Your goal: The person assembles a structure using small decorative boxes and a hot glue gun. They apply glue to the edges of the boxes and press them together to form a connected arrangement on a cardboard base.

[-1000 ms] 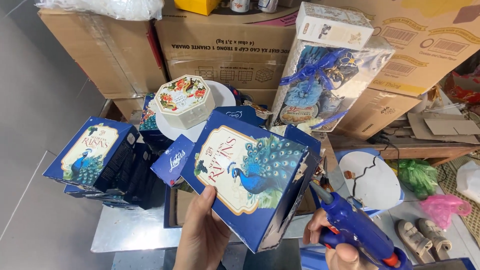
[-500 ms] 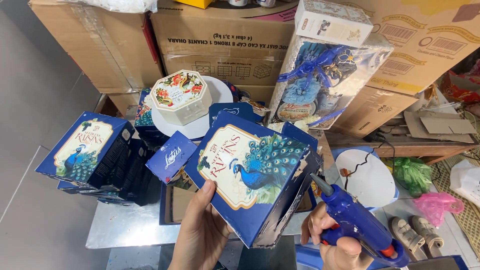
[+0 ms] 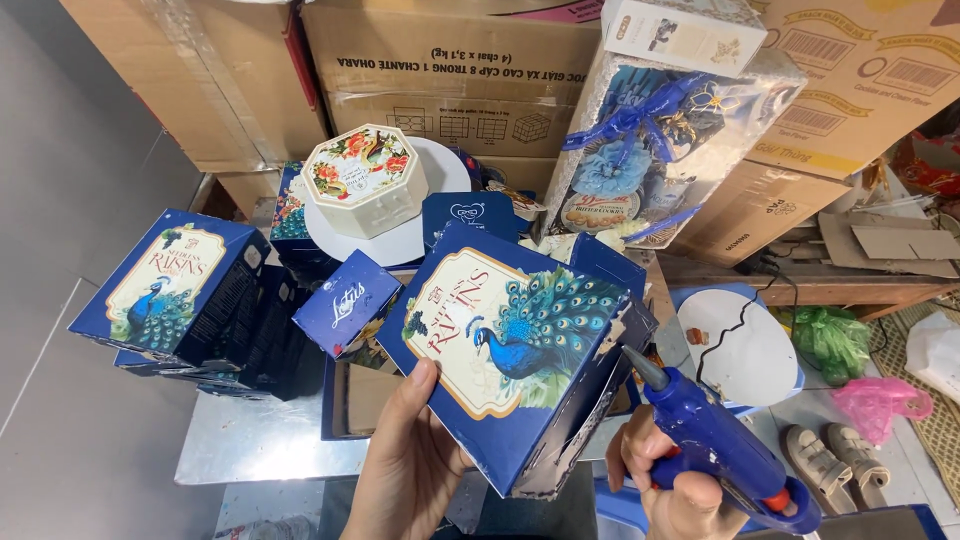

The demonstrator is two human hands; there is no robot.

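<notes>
Step in hand, as I judge it: gluing a flap of the blue peacock box (image 3: 510, 360). My left hand (image 3: 405, 465) grasps the box from below, thumb on its printed face, holding it tilted above the metal worktop (image 3: 260, 440). My right hand (image 3: 670, 480) has its grip clenched on the blue glue gun (image 3: 720, 450), fingers around the handle. The nozzle points up and left, just beside the box's open right side, where the flaps stand loose. I cannot tell whether the tip touches the cardboard.

Surroundings: a second peacock box (image 3: 180, 285) sits at the left on a dark stack; a small blue carton (image 3: 350, 300) lies just beside the held box; an octagonal floral tin (image 3: 362, 178) rests on a white round plate behind. A wrapped gift hamper (image 3: 660, 150) leans on brown shipping cartons (image 3: 440, 60).

Next move, in my judgement: steady the box, bring the nozzle onto the flap's inner face, and keep fingers well apart from the hot tip.
</notes>
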